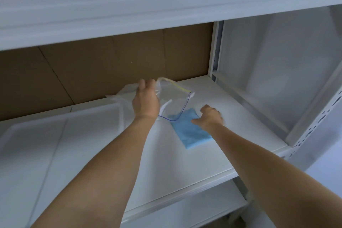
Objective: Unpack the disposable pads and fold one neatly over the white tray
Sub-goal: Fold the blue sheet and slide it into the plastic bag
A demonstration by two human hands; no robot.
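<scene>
White metal shelf [185,163] with brown cardboard [111,65] as back wall. White tray [37,144] lies flat on left part of shelf. Clear zip bag [174,96], blue and yellow seal strips, mouth gaping, held up above shelf just right of tray's far corner. Folded blue pad [188,133] lies flat on shelf, right of tray, partly under bag's mouth. Left hand [146,102]: fingers curled, gripping bag. Right hand [210,115]: fingers bent, pressing on pad's far right edge; grip cannot be told.
</scene>
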